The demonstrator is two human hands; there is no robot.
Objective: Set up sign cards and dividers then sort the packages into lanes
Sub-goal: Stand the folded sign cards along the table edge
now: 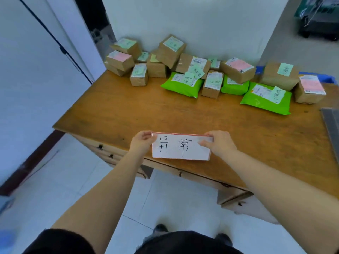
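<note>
Sign card point(181, 146) — white, red-edged, two handwritten black characters, held face-up over the near edge of the wooden desk point(119, 110). Left hand point(142, 143) pinches the card's left end, fingers curled over the top corner; right hand point(219, 143) pinches the right end, thumb on the face and fingers behind. Packages, far side of the desk against the wall: a cluster of brown cardboard boxes point(170, 50) at far left and centre, stacked in places, bearing green or pink slips; three green poly mailers — one centre point(181, 87), a smaller one point(234, 88) just right of it, the largest point(266, 99) further right. Further cardboard boxes at far right, one with a pink label point(310, 90). Grey flat item point(332, 123) at the desk's right edge, cut off by the frame.
</note>
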